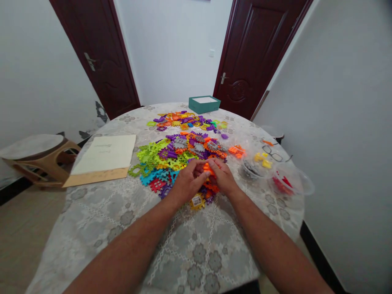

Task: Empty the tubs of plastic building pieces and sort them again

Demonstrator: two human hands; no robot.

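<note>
My left hand and my right hand come together over the near edge of a heap of toothed plastic building pieces. Between them is an orange plastic piece, with the fingers of both hands closed on it. Its exact shape is partly hidden by my fingers. Green, purple, grey, blue and red pieces lie around and behind my hands. Just below my left hand, a yellow piece with a pale patterned face rests on the tablecloth.
Behind the heap lies a second pile of coloured pieces, then a teal box. Clear bowls hold grey pieces and red pieces at the right, near glasses. A paper pad lies at the left.
</note>
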